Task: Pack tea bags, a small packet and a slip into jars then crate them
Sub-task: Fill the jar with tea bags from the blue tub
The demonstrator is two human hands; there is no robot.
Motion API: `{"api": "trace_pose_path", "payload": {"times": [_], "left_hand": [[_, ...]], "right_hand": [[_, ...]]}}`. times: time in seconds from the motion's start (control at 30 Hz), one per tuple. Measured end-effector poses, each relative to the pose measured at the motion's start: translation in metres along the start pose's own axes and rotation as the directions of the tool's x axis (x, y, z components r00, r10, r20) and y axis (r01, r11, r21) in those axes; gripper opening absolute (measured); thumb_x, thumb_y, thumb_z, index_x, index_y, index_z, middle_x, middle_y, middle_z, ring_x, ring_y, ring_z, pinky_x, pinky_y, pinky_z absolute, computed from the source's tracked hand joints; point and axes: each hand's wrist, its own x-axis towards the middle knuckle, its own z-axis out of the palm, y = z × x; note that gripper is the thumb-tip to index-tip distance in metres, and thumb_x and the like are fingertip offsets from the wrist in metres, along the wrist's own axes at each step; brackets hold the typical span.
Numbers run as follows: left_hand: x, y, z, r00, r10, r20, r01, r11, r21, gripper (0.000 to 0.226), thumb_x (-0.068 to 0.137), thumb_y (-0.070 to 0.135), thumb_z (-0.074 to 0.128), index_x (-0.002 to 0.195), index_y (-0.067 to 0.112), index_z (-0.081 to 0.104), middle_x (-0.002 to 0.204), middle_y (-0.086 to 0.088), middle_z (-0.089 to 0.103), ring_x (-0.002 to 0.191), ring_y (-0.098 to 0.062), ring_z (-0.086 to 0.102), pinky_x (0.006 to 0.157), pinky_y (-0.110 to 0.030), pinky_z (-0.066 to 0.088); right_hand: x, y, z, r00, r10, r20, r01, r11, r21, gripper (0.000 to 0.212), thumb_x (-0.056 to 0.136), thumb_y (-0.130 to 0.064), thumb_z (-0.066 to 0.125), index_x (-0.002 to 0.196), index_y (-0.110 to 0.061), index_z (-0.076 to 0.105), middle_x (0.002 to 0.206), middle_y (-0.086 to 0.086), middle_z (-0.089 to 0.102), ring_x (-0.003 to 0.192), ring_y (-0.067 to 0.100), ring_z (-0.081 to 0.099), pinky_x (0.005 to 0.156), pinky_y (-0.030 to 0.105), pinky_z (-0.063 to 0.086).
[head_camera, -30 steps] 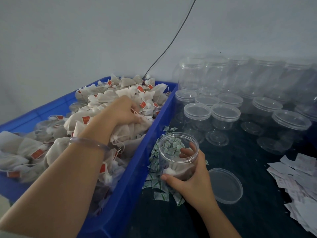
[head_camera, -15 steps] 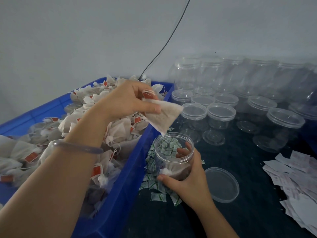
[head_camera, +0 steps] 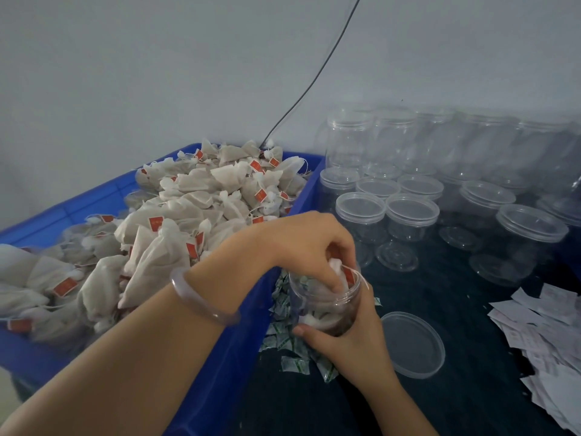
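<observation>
My left hand (head_camera: 301,247) pinches a tea bag (head_camera: 335,266) inside the jar (head_camera: 327,306) mouth, tag (head_camera: 348,274) at 2 o'clock. My right hand (head_camera: 349,344) grips the jar.

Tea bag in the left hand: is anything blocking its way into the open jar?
Nothing visible does. The jar has an open mouth, and a loose lid lies flat to its right. The left hand presses the tea bag into the mouth, while the right hand grips the jar's side, clear of the opening.

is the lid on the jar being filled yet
No, the jar is open, the left hand holds a tea bag in its mouth and a loose lid lies beside it.
</observation>
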Motion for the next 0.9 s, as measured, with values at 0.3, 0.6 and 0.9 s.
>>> {"api": "trace_pose_path", "payload": {"times": [0.3,0.6,0.9], "left_hand": [[-0.019,-0.112,-0.028,0.595,-0.608,-0.526,0.715,0.699,0.002,0.03,0.096,0.007,0.052,0.125,0.009,0.061,0.122,-0.011,0.061,0.098,-0.023,0.057,0.085,-0.031,0.045],[-0.016,-0.139,-0.021,0.523,-0.641,-0.561,0.826,0.543,0.149,0.038,0.092,0.016,0.057,0.13,0.011,0.053,0.132,-0.016,0.048,0.125,-0.036,0.041,0.098,-0.046,0.043],[-0.023,-0.141,-0.03,0.414,-0.707,-0.573,0.87,0.493,0.02,0.025,0.087,0.02,0.066,0.103,0.006,0.053,0.108,-0.018,0.061,0.092,-0.031,0.052,0.075,-0.039,0.045]], "right_hand": [[-0.002,0.001,-0.001,1.0,0.02,0.012,-0.02,1.0,0.008,0.092,0.045,-0.047,0.091,0.117,-0.07,0.037,0.125,-0.034,0.054,0.117,-0.01,0.054,0.085,0.004,0.045],[-0.002,0.001,0.0,1.0,0.014,0.016,-0.014,1.0,0.019,0.091,0.047,-0.046,0.092,0.118,-0.067,0.039,0.125,-0.033,0.055,0.116,-0.009,0.054,0.085,0.004,0.045],[-0.001,0.002,-0.001,0.999,0.027,0.018,-0.027,1.0,0.009,0.094,0.046,-0.049,0.091,0.119,-0.069,0.036,0.124,-0.035,0.055,0.116,-0.01,0.054,0.084,0.004,0.045]]}}
